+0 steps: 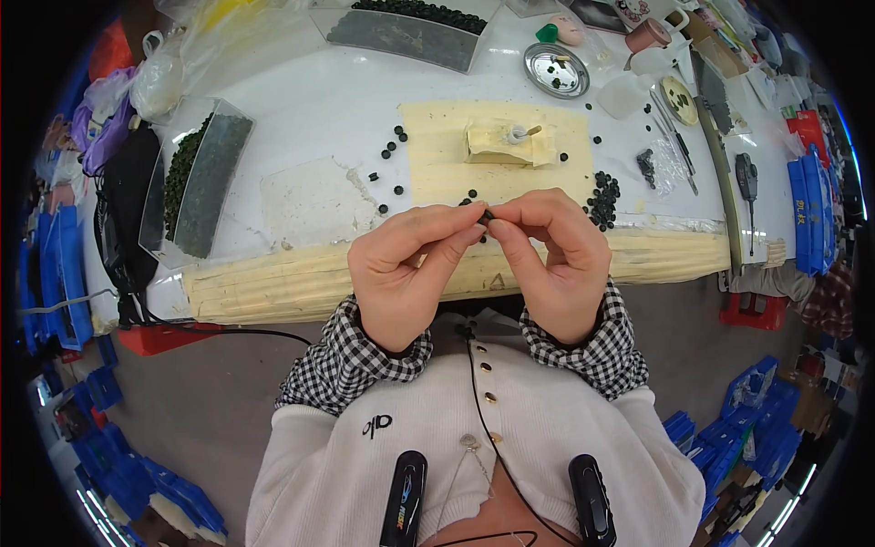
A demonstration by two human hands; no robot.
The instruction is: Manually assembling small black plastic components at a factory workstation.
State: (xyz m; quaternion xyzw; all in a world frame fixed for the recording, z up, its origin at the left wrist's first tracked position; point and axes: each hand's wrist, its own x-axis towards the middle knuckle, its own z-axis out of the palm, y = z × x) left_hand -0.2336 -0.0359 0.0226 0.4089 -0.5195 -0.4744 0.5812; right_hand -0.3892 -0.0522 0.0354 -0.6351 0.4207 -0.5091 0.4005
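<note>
so we had the left hand (401, 260) and the right hand (558, 260) fingertip to fingertip, both pinching a small dark piece (486, 217) between them, kinda right over the front part of the cream sheet (433, 150) on the table (310, 109). we also had a loose bunch of dark beads (603, 201) sitting near our right hand, just off the sheet's edge.

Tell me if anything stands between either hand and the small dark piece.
Nothing visible does: the left hand and right hand both have bare fingertips directly on the small dark piece.
</note>
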